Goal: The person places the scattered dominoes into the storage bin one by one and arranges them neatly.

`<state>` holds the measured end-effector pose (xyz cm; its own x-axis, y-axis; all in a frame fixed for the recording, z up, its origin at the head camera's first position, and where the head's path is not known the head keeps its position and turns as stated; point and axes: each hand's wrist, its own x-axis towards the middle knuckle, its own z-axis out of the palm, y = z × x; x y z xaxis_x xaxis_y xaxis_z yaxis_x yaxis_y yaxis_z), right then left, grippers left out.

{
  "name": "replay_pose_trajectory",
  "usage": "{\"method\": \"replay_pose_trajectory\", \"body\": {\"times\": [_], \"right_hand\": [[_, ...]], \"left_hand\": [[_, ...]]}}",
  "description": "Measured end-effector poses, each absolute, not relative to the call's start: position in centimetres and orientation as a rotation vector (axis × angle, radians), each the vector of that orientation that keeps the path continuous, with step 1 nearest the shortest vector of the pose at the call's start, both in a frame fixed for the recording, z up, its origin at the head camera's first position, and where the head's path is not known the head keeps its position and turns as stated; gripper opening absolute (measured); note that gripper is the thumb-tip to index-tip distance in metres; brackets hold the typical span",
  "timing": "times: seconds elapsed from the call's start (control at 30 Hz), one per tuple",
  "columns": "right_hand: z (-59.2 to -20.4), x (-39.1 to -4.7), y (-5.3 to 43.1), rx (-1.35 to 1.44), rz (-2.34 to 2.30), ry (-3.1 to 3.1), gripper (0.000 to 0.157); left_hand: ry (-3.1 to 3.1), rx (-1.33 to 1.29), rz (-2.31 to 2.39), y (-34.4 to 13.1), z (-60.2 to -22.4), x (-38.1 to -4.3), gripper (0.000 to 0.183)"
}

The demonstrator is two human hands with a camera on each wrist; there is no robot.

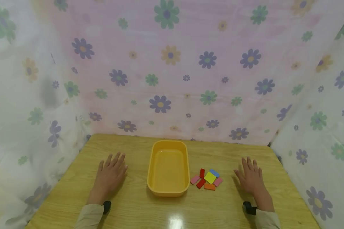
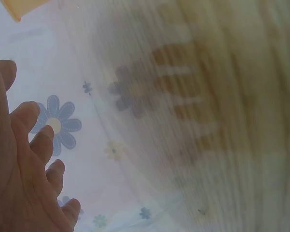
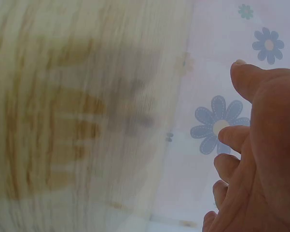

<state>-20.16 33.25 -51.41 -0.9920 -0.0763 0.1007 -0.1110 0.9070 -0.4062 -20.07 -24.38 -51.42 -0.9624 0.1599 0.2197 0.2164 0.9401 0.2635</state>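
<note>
My left hand (image 1: 111, 175) is over the table to the left of a yellow plastic basin (image 1: 150, 178), fingers spread and pointing forward, holding nothing. On the other side, my right hand (image 1: 251, 178) has its fingers spread too, with nothing in it. Between the basin and the right hand lies a loose group of small flat blocks: a yellow block (image 1: 210, 177), a blue block (image 1: 214, 173), an orange block (image 1: 210, 186), two red ones and two pink ones. In the left wrist view, the left fingers (image 2: 42, 144) are apart above the wood; the right wrist view shows the right fingers (image 3: 227, 166) similarly.
The wooden table (image 1: 137, 211) reaches back to a flower-patterned curtain (image 1: 186, 92), which also hangs at the left and right. Each wrist wears a black band. Light glares off the table's front middle.
</note>
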Motion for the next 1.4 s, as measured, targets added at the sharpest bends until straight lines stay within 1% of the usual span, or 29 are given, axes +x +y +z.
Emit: {"method": "replay_pose_trajectory", "body": {"times": [0.33,0.57,0.73,0.9,1.13,1.4], "right_hand": [[-51.1,-19.6,32.6,0.166,0.666,-2.981,0.078],[-50.6,-18.8,30.1,0.307,1.025,-2.826,0.069],[-50.9,-18.2,27.9,0.362,1.201,-2.783,0.067],[-51.9,-17.8,26.4,0.403,1.187,-2.801,0.064],[-52.4,-17.5,25.9,0.408,1.151,-2.789,0.062],[-52.3,-17.8,25.5,0.363,1.077,-2.796,0.050]], "left_hand": [[-2.863,-0.338,-0.419,-24.3,-51.5,-20.0,0.060],[-2.838,-0.439,-0.423,-22.6,-51.5,-20.1,0.059],[-2.835,-0.527,-0.454,-20.7,-51.0,-19.8,0.057],[-2.845,-0.590,-0.548,-19.0,-50.7,-19.6,0.056],[-2.818,-0.619,-0.655,-17.2,-50.4,-19.9,0.059],[-2.812,-0.674,-0.700,-15.7,-50.5,-20.4,0.064]]}}
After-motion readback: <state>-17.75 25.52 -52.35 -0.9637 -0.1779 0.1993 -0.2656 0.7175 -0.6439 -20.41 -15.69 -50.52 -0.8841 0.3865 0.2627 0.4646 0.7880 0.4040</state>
